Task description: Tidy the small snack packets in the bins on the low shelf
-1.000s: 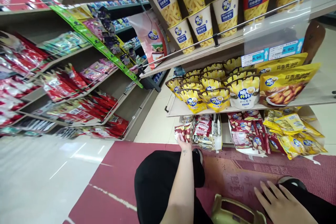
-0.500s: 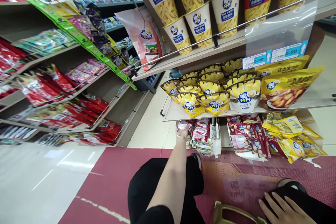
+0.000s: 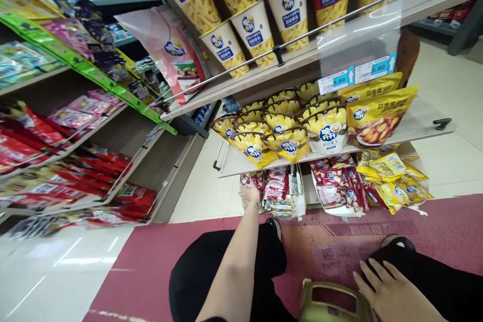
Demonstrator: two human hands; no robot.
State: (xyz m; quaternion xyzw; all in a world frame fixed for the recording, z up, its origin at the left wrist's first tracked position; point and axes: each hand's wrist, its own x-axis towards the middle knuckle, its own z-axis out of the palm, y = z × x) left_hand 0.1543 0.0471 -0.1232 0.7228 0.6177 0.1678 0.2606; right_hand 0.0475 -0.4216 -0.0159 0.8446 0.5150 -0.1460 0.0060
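My left hand (image 3: 249, 193) reaches down to the low box (image 3: 300, 209) of snack packets at the left of the bottom level. It touches the box's left corner, beside a small dark red packet (image 3: 253, 179). Its fingers are too small and partly hidden to show whether they grip anything. More red-and-white packets (image 3: 277, 183) and pale packets (image 3: 285, 207) lie in the same box. My right hand (image 3: 392, 287) rests on my right knee, fingers spread and holding nothing. Close to it, on the floor, stands an olive-gold object with a handle-like opening (image 3: 334, 294).
Above the box runs a shelf board (image 3: 241, 168) with yellow chip pouches (image 3: 254, 150). French-fry cups (image 3: 226, 53) stand on a higher shelf with a metal rail. Boxes of red packets (image 3: 335, 186) and yellow packets (image 3: 396, 186) sit to the right. Another rack (image 3: 166, 186) is at left.
My left hand has shifted from over the packets to the box's left corner. The camera view has turned slightly right. My right hand stays on the knee.
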